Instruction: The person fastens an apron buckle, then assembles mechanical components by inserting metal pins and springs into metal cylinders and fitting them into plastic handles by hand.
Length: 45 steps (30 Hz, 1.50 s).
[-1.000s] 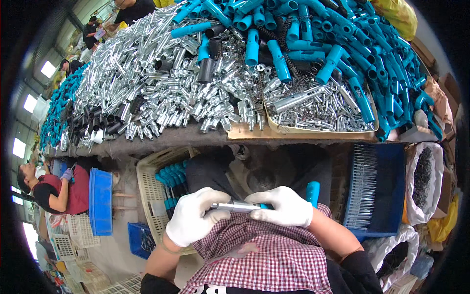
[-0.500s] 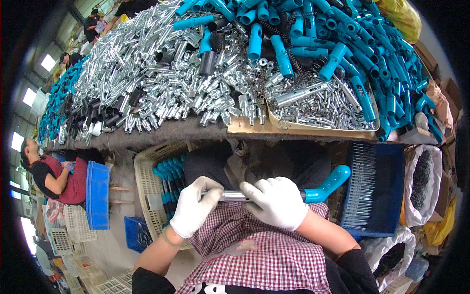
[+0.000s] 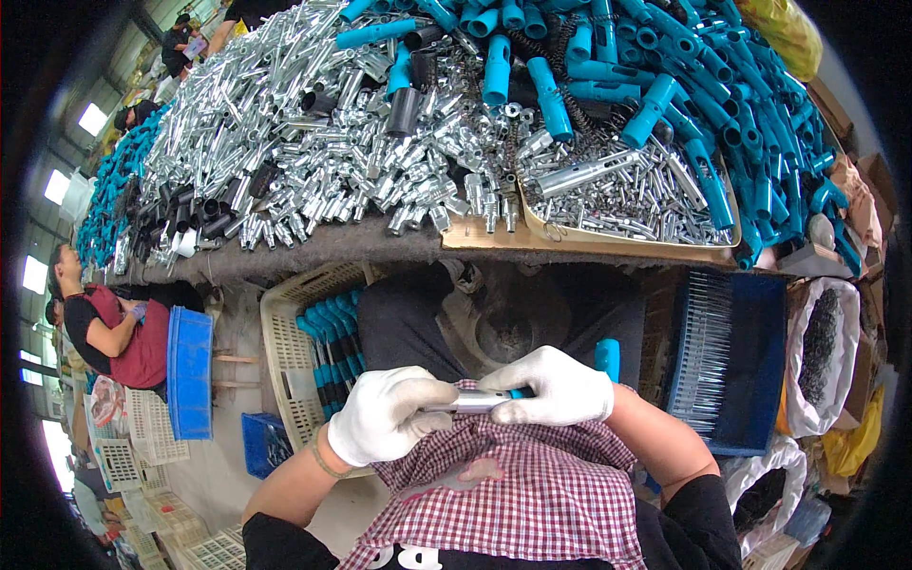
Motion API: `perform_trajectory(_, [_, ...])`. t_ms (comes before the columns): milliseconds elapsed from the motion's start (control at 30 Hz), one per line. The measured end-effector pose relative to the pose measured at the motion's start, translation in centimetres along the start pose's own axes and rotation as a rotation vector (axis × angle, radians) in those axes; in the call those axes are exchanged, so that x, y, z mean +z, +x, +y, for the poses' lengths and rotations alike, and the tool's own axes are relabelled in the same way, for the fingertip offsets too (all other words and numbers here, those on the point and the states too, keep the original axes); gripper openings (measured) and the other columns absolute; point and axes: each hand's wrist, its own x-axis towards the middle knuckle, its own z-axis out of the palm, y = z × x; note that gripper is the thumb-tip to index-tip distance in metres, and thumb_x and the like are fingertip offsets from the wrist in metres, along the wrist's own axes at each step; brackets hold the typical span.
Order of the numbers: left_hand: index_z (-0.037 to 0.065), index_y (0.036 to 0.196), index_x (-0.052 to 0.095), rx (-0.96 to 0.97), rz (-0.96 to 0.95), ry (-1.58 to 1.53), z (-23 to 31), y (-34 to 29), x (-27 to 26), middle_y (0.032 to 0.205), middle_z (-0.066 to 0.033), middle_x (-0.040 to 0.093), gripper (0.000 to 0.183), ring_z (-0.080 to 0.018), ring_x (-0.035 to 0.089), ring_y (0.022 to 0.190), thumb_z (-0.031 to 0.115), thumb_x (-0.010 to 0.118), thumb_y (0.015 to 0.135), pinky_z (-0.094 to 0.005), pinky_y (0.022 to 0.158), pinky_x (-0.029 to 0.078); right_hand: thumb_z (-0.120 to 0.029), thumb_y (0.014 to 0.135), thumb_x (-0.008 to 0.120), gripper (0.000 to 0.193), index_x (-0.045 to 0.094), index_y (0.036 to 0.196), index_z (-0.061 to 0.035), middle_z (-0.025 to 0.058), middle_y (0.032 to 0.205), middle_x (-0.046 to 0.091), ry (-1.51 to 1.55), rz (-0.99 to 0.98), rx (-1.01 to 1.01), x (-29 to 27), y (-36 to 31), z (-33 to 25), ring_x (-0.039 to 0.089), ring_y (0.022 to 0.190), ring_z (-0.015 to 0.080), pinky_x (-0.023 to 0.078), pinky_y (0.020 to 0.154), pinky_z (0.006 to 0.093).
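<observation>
Both my hands wear white gloves and meet above my lap, over a checked apron (image 3: 532, 484). My left hand (image 3: 388, 415) is wrapped round one end of a silver metal tube (image 3: 475, 403). My right hand (image 3: 560, 388) pinches its other end, where a bit of teal shows between thumb and fingers. Beyond the right wrist a teal curved handle (image 3: 608, 359) sticks up; it looks like part of the same tool, though the glove hides the joint.
Ahead, a bench holds heaps of silver metal fittings (image 3: 332, 171) and teal tubes (image 3: 703, 85). A cream crate (image 3: 282, 332) with teal-handled tools stands left, a blue bin (image 3: 750, 380) of thin metal rods right. White sacks (image 3: 796, 380) lie far right. Another person (image 3: 119, 332) sits at left.
My right hand has shifted its grip on the tool, and the teal handle has turned so that only its end shows. My left hand has moved slightly right and wrapped further round the tube.
</observation>
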Motion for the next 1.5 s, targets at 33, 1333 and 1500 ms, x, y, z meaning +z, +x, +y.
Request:
perform_trajectory(33, [0.002,0.099,0.065,-0.033,0.032,-0.013,-0.1,-0.3,0.2,0.083,-0.0123,0.066,0.018,-0.0262,0.066,0.066,0.013,0.07,0.085,-0.0331,0.057,0.052,-0.047,0.085,0.067,0.055,0.069,0.115,-0.0011,0.02,0.097,0.072,0.001,0.022,-0.036,0.1,0.2,-0.2,0.071,0.088,0.0329,0.055,0.079,0.0383])
perform_trajectory(1333, [0.001,0.107,0.066,-0.018,0.03,-0.002,0.0,0.6,-1.3,0.098,-0.0163,0.066,0.035,-0.0281,0.067,0.088,0.03,0.07,0.088,-0.0343,0.079,0.053,-0.045,0.089,0.062,0.05,0.069,0.112,-0.0015,0.0234,0.096,0.07,-0.047,-0.039,0.072,-0.9,0.6,-2.1,0.069,0.086,0.0365,0.055,0.078,0.0397])
perform_trajectory(1500, [-0.001,0.112,0.064,-0.492,0.044,-0.221,0.5,0.1,-1.6,0.096,-0.0134,0.069,0.044,-0.0183,0.067,0.088,0.035,0.071,0.089,-0.0313,0.079,0.053,-0.043,0.089,0.063,0.048,0.068,0.114,-0.0019,0.0234,0.096,0.07,-0.385,0.128,0.102,-0.5,0.7,-4.5,0.069,0.086,0.0364,0.055,0.079,0.0399])
